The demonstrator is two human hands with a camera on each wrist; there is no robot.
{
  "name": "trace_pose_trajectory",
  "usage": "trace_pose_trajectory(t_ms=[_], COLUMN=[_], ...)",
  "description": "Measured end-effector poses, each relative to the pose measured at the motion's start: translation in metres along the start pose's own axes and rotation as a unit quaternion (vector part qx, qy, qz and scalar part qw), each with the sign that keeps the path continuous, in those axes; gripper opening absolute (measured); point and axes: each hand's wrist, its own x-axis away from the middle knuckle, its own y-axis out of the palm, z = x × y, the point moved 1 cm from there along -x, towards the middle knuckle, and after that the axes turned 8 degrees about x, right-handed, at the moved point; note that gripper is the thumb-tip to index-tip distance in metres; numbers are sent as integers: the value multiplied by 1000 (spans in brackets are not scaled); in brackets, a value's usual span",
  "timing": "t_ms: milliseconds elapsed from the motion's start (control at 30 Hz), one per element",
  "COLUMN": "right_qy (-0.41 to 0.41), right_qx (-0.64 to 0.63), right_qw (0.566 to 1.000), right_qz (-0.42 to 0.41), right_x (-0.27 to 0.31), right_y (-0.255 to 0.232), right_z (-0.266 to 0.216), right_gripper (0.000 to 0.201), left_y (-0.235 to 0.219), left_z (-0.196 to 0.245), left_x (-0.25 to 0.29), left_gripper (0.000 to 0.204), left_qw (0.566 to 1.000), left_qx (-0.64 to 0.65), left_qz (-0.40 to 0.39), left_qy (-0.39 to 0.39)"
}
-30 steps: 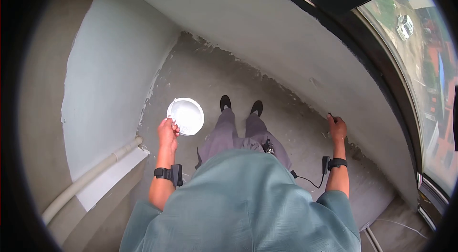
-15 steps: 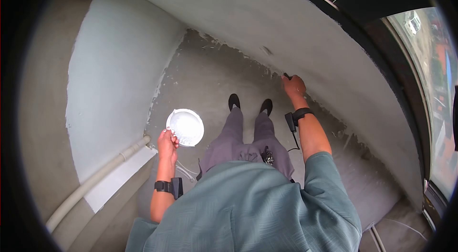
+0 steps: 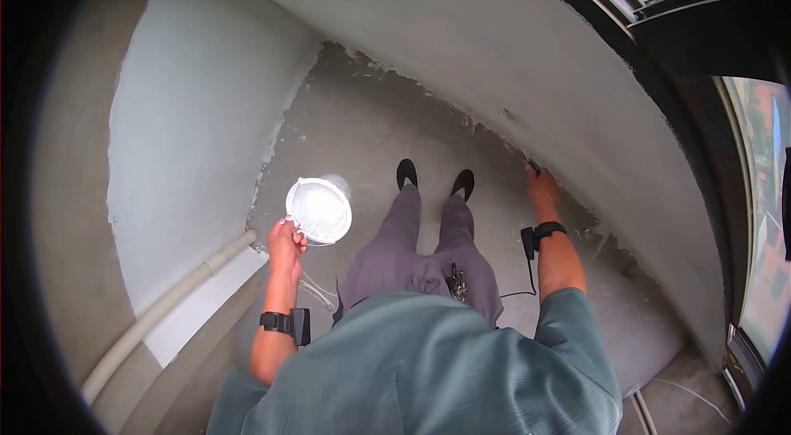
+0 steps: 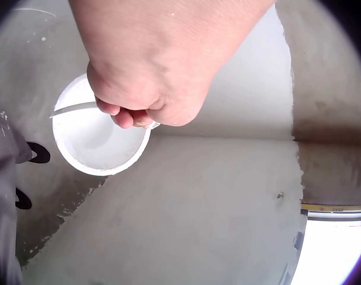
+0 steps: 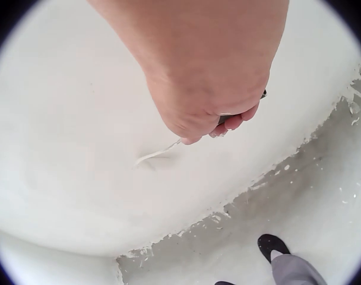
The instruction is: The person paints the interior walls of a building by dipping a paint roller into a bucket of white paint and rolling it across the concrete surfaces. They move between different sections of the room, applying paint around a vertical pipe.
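Note:
My left hand [image 3: 286,252] grips the handle of a white bucket [image 3: 329,225] that holds white paste. The left wrist view shows the curled fingers at the bucket's handle [image 4: 73,109], over the rim. At the right, my right hand [image 3: 542,192] holds a putty knife [image 5: 228,119] by its dark handle. The blade [image 5: 160,155], coated white and seen nearly edge-on, is right at the white-coated wall [image 5: 67,148]. Most of the knife's handle is hidden by the hand.
Bare grey floor [image 3: 362,126] lies ahead, with white splashes along its edges. A pale pipe [image 3: 165,311] runs along the left wall, and a dark-framed window [image 3: 762,188] stands at the right. My feet in black shoes [image 3: 407,173] are between the hands.
My right hand swung forward to the right-hand wall with the putty knife, then came back a little to the right along it. The bucket, still held in my left hand, has tilted.

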Motion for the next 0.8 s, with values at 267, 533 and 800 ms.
trace_pose_trajectory(t_ms=[267,533,800], right_qy=[-34,-9,93], right_qx=[-22,-4,-10], right_qw=[999,1000,985], right_qz=[-23,9,148], right_x=[-26,70,249], right_y=[-5,-129,-209], right_z=[-111,22,185], right_gripper=[61,63,61], left_y=[13,4,4], left_z=[11,1,16], left_x=[2,5,29], left_gripper=[21,21,19], left_qw=[999,997,990], left_qx=[-31,-14,20], left_qz=[-16,-75,-135], left_qy=[-7,18,43])
